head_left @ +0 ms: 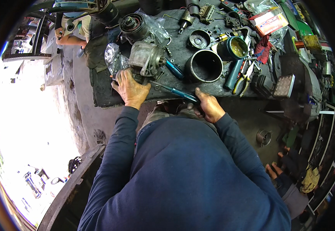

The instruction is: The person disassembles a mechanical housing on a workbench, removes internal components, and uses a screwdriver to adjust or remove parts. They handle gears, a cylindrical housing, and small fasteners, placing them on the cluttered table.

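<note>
My right hand (208, 104) grips a blue-handled screwdriver (182, 94), its shaft pointing left toward the base of a grey metal motor housing (143, 57). My left hand (130, 87) is at the housing's lower left, fingers bent over something I cannot make out. Just above it lies a clear plastic bag of small parts (113, 57). A second blue handle (174, 69) lies at the housing's right. An empty black metal cylinder (204, 79) stands to the right, and a small ring (157, 87) lies near the screwdriver's shaft.
The dark bench (102, 88) also carries a rotor part (132, 24), a jar (233, 47), pliers (240, 82), a red rag (263, 48) and a square lamp (285, 84). Another person (73, 36) is at upper left; bare feet (275, 169) show at lower right, beside shelving.
</note>
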Available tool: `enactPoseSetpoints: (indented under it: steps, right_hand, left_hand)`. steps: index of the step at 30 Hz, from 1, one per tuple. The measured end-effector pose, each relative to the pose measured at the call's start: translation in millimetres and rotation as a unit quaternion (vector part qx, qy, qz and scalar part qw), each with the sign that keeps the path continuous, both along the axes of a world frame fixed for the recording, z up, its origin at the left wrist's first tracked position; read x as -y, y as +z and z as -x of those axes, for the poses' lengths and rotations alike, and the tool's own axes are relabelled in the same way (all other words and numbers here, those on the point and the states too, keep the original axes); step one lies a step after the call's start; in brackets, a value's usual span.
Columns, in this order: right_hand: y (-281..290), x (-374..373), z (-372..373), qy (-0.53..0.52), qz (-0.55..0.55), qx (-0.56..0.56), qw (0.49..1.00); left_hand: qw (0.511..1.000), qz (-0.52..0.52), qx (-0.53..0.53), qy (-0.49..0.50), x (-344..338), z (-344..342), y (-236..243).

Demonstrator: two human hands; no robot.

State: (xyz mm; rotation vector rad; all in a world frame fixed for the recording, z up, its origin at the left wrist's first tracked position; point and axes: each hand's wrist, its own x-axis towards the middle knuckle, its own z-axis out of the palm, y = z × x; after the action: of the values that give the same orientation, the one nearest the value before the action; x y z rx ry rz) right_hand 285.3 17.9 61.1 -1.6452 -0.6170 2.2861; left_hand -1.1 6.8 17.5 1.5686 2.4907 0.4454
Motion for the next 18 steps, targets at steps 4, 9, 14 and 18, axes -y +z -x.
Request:
enactPoseSetpoints:
  steps: [4, 9, 14, 18]
  right_hand:
    - [2, -1, 1, -0.177, 0.006, -0.122, 0.977]
    - [0, 0, -2, -0.021, 0.015, -0.025, 0.999]
    - [-12, 0, -7, -0.146, 0.008, -0.070, 0.987]
    - [-17, 4, -7, 0.011, -0.006, -0.089, 0.996]
  left_hand:
    - [1.000, 0.003, 0.002, -0.002, 0, 0, 1]
    - [1.000, 0.008, 0.005, 0.002, -1, 0, 2]
    - [1.000, 0.015, -0.003, 0.004, -2, 0, 1]
    - [1.000, 0.009, -0.014, 0.006, -1, -1, 3]
